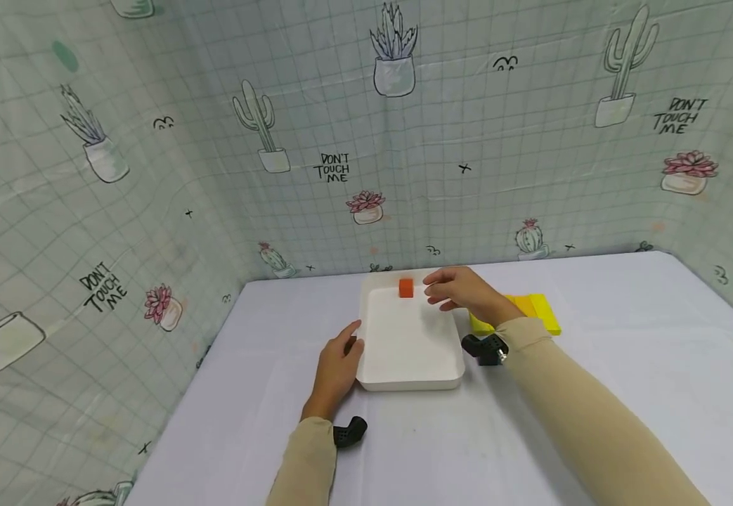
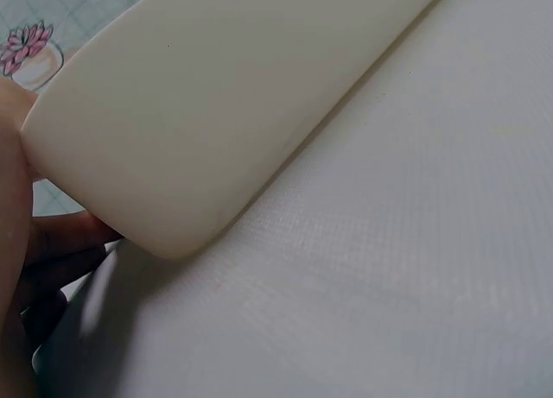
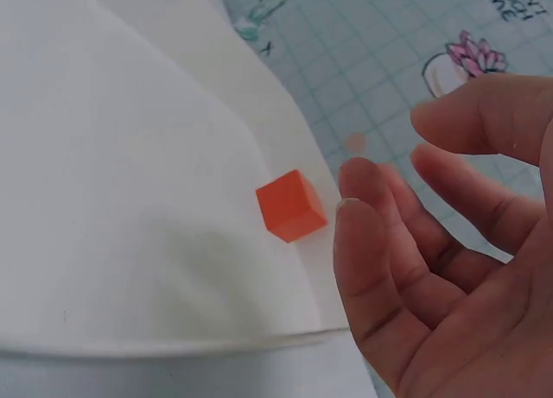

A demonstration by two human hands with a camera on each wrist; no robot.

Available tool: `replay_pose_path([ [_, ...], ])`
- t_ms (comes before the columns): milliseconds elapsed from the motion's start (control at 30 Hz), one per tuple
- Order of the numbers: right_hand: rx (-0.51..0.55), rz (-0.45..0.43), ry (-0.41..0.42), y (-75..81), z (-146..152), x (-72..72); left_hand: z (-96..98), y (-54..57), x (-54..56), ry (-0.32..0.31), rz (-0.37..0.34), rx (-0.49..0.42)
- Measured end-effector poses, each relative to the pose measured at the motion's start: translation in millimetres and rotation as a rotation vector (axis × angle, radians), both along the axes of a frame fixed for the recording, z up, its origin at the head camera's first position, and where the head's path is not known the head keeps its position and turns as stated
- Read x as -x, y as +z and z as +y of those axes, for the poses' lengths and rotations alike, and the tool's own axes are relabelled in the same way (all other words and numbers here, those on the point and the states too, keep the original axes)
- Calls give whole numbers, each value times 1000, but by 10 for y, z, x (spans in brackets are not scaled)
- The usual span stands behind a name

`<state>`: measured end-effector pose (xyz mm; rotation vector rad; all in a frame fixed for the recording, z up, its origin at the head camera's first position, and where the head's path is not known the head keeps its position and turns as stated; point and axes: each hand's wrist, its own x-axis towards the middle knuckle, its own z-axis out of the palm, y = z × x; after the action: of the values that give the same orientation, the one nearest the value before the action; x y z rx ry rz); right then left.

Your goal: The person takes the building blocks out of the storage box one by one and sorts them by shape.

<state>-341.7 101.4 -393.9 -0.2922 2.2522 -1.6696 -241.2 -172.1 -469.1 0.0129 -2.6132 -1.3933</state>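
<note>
A white rectangular tray point(image 1: 410, 344) lies on the table, with an orange cube point(image 1: 406, 288) inside it by the far wall. My left hand point(image 1: 339, 365) holds the tray's left side. In the left wrist view, fingers point(image 2: 73, 230) reach along the tray's outer wall point(image 2: 199, 113) near a corner. Over the far right part of the tray hovers my right hand point(image 1: 464, 292), fingers loosely bent and apart. The right wrist view shows the cube point(image 3: 291, 206) just beyond those fingertips point(image 3: 359, 234), with nothing between thumb and fingers.
To the right of the tray sits a yellow object point(image 1: 540, 313), partly covered by my right forearm. A white cloth point(image 1: 265, 351) covers the table. Behind it hangs a patterned curtain point(image 1: 303, 211) with cactus drawings.
</note>
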Motion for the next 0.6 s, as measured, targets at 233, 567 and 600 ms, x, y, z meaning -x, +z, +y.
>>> replay_pose_path([
  [233,-18,11,-86,-97,-223,118,-20,39,-6,0,12,8],
  [567,-115,62,-105,-168,-428,211,1,-5,-3,5,25,11],
  [600,-133,73,-98,-167,-425,227,9,-2,-1,3,32,10],
])
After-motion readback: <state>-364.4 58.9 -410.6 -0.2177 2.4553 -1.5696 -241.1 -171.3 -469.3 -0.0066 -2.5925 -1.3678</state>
